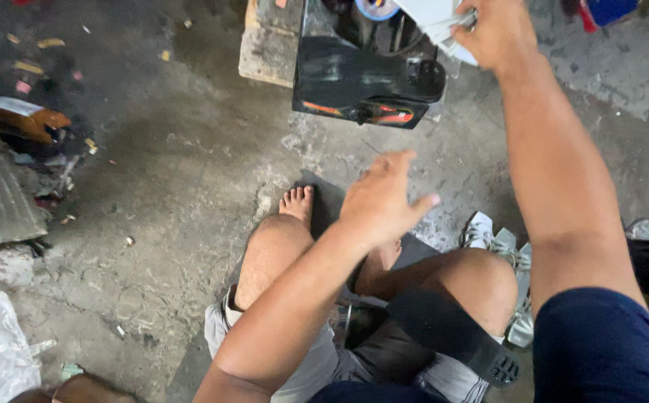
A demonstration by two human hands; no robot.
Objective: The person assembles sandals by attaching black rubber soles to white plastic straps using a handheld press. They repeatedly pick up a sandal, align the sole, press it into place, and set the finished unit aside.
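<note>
Dark blue sleeve fabric fills the lower right of the frame, and from it the right arm stretches up to the top edge, where the right hand (497, 31) is closed around a pale grey-white folded piece of sheet material (438, 21); its fingers wrap the right end of the piece, just above a black machine housing with orange-red markings (365, 86) that stands on the rough grey concrete floor (182, 172) at upper centre. The left hand (380, 200) hangs in mid-frame over the bare knees, fingers spread and loosely open, holding nothing and touching nothing; the pale piece lies well above and to the right of it, with the machine between them. A judgement from this alone: the piece is gripped and held at the machine, but whether it is seated, fed in or only lifted near it cannot be told, so the work at the machine looks to be underway, not finished. Beside the right knee, a cluster of pale grey-white strap-like pieces (505, 250) lies on the floor, apparently not yet handled. A black rubber sandal sole (455, 336) rests across the lap at lower centre. Scraps and an orange-brown bottle (26, 118) lie at the left edge.
</note>
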